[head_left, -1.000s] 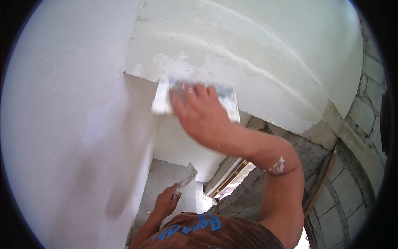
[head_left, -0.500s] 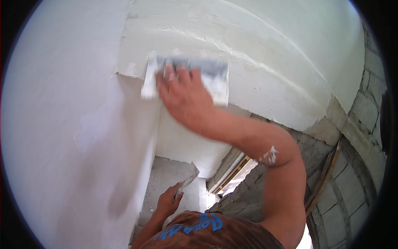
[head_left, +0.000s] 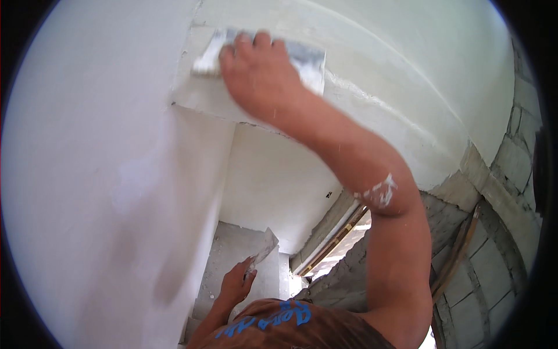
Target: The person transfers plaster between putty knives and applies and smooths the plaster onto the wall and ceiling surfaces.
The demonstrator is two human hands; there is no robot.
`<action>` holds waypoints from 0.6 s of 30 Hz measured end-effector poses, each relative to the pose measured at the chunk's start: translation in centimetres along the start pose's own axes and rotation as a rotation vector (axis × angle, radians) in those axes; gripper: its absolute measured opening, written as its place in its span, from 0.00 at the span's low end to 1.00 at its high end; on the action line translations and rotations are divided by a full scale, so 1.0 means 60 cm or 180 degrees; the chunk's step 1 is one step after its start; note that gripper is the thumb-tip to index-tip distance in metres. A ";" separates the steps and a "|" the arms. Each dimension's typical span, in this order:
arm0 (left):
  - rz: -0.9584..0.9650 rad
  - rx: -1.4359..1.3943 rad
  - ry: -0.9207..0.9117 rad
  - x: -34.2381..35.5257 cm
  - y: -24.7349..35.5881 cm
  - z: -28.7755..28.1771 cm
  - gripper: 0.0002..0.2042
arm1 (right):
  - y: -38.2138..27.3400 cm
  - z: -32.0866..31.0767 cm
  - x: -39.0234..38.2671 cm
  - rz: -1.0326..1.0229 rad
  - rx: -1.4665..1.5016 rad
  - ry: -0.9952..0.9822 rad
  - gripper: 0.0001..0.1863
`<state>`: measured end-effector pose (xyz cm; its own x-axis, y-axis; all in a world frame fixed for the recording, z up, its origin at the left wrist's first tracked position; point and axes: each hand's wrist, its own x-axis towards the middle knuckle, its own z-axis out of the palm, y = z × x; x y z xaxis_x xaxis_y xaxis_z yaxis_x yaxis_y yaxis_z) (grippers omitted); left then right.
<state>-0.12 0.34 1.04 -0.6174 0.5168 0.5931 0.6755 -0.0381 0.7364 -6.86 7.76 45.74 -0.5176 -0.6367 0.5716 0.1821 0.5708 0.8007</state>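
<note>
My right hand point(head_left: 258, 78) grips a wide steel trowel point(head_left: 310, 63) smeared with white plaster, slightly blurred, against the pale plastered band point(head_left: 386, 99) high in the view. The plaster there has a raised, curved streak and a rough lower edge. My left hand point(head_left: 235, 282) is low in the middle, closed on a flat, plaster-stained putty knife point(head_left: 264, 250) whose blade points up and right. White smears show on my right forearm near the elbow.
A smooth white wall point(head_left: 87, 174) fills the left side. Below the band are a recessed pale surface point(head_left: 267, 180) and a grey concrete floor point(head_left: 226, 244) with debris. Rough block wall point(head_left: 482, 267), a wooden batten point(head_left: 459, 250) and a bright opening point(head_left: 349, 244) lie to the right.
My right hand and trowel have moved up across the band toward the top of the view. My left hand with the putty knife is nearly still.
</note>
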 end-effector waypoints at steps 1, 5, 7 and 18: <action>-0.0015 -0.0014 -0.0008 -0.004 -0.002 -0.002 0.21 | -0.030 -0.007 -0.025 -0.0065 0.0175 -0.0019 0.14; -0.0088 -0.0102 -0.0054 -0.014 -0.003 -0.019 0.20 | -0.093 -0.073 -0.095 -0.0391 0.0830 -0.0417 0.14; -0.0063 -0.0080 -0.0015 -0.005 -0.006 -0.020 0.20 | -0.082 -0.102 -0.105 -0.0589 0.1083 -0.0076 0.14; -0.0202 -0.0214 -0.0203 0.004 0.006 -0.010 0.21 | 0.085 -0.060 0.105 0.0171 0.0007 0.0077 0.12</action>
<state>-0.26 -0.04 1.65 -0.6298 0.5732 0.5242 0.6059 -0.0597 0.7933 -6.20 4.80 54.05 -0.4867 -0.6174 0.6179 0.2072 0.6056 0.7683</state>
